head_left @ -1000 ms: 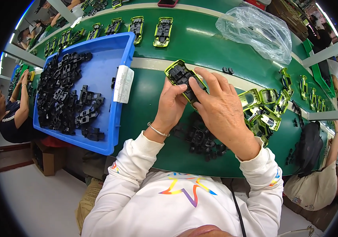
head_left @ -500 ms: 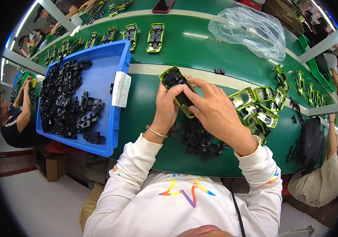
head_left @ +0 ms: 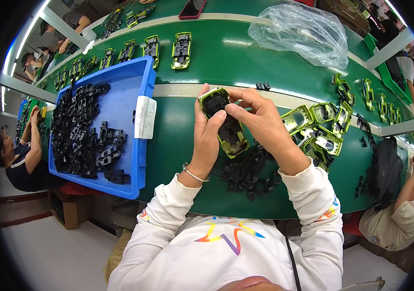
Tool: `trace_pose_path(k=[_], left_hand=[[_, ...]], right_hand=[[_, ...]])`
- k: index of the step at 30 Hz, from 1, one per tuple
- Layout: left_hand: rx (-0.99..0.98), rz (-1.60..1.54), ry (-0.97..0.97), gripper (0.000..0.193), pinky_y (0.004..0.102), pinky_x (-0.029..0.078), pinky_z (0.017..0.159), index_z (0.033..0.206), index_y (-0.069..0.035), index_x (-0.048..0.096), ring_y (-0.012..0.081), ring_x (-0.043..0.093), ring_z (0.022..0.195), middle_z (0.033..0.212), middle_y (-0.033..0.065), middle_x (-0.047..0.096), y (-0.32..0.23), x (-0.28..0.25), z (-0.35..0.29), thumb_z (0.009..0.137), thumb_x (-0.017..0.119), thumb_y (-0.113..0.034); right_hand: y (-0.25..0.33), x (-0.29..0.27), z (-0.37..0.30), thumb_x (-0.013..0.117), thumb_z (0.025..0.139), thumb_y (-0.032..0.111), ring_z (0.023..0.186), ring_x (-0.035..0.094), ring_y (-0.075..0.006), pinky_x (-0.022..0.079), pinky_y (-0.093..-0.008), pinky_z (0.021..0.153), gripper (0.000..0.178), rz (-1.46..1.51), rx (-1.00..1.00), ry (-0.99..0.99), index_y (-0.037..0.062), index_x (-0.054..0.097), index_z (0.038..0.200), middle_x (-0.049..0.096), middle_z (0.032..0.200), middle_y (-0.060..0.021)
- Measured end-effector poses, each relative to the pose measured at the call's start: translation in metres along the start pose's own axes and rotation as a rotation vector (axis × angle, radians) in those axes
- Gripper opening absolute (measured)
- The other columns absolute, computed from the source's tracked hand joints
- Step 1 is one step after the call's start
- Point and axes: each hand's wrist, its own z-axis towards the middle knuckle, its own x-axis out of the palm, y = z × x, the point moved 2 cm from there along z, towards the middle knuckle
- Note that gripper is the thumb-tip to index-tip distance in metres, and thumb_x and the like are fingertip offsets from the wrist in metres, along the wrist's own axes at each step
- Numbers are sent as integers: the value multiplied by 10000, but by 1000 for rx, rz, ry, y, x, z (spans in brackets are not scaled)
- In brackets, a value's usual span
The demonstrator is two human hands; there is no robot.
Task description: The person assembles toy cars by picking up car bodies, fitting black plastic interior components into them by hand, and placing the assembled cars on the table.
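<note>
Between my hands, above the green table, is a yellow-green toy car body (head_left: 230,134) with a black plastic piece inside it; its open underside faces up. My left hand (head_left: 205,131) grips its left side, thumb pressed on the black piece. The right hand (head_left: 257,121) holds the far right side, its thumb also on the black piece near the left thumb. Below the hands lies a pile of loose black plastic parts (head_left: 248,172). To the right of my right hand sits a heap of yellow-green car bodies (head_left: 316,128).
A blue bin (head_left: 141,145) of black parts stands at left. Car bodies with black inserts (head_left: 181,50) line the far belt, near a clear plastic bag (head_left: 301,34) and a phone (head_left: 192,8). A black bag (head_left: 386,167) lies at right; other people sit on both sides.
The car body has turned slightly and shows more of its black inside. My right fingers have drawn back from across it to its far right edge. The view has shifted a little.
</note>
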Motion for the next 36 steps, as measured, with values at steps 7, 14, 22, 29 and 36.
trace_pose_path(k=[7, 14, 22, 29, 36], left_hand=[[117, 234, -64, 581, 311, 442, 1020, 1529, -34, 266, 160, 536, 1168, 1306, 96, 519, 1, -5, -3, 997, 486, -115], [25, 98, -69, 649, 310, 448, 1005, 1547, -30, 166, 159, 539, 1145, 1302, 116, 513, -7, -3, 1, 982, 485, -51], [113, 225, 19, 818, 331, 426, 1034, 1574, -71, 37, 202, 485, 1241, 1388, 145, 415, -5, 2, -5, 906, 500, 29], [-8, -55, 72, 926, 355, 360, 1102, 1592, -132, -5, 226, 477, 1255, 1400, 121, 401, -17, 9, 1, 802, 463, -10], [-65, -282, 42, 672, 413, 349, 1122, 1555, -103, 178, 253, 477, 1275, 1365, 131, 470, -14, 0, 6, 934, 402, -232]], right_hand=[[-3, 4, 6, 693, 902, 186, 889, 558, -167, 472, -311, 815, 300, -34, -7, 57, 17, 699, 1150, 592, 1024, -63], [8, 4, 14, 733, 865, 226, 912, 562, -177, 476, -304, 841, 339, 130, 88, 156, 23, 701, 1136, 580, 1053, -74], [0, 21, 6, 773, 825, 220, 933, 587, -212, 499, -324, 832, 396, 69, -74, -44, 17, 677, 1151, 573, 1074, -94], [20, 11, -14, 787, 776, 180, 953, 590, -274, 459, -397, 844, 356, -466, -535, -315, 97, 679, 1104, 593, 1087, -89], [29, 9, -41, 748, 787, 137, 1057, 599, -273, 429, -400, 892, 526, -863, -559, -94, 156, 627, 1298, 599, 1309, -59]])
